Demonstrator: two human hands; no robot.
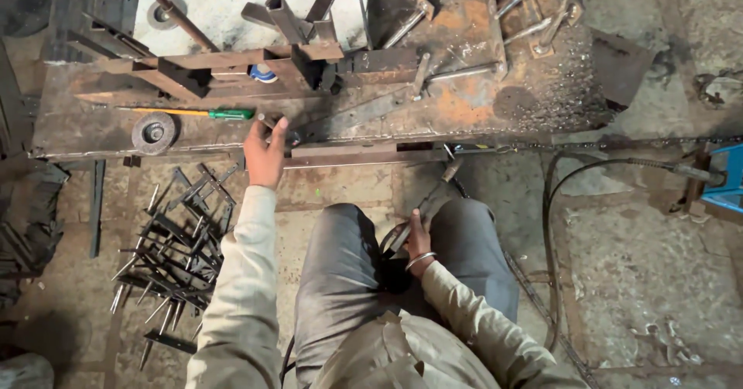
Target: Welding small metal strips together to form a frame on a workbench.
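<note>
The flat steel bar point(352, 118) lies on the rusty table point(464, 106), its long axis running from lower left to upper right, up toward the clutter of angle-iron offcuts point(232, 68). Its near end meets the left hand point(265, 153) at the table's front edge; the rest of the bar extends rightward and away from that grip. The left hand is the nearer one. Its fingers curl over the bar's end, but whether the grip is fully clenched cannot be told from this view.

The right hand point(416, 242) is well apart from the bar, low between the person's knees, closed around a dark welding holder point(422, 211) whose cable loops to the floor.

Left of the bar's near end lie a green-handled screwdriver point(205, 113) and, further left, a grinding disc point(153, 132). Below the table's left portion, a heap of pointed steel spikes point(174, 242) rests on the floor.
</note>
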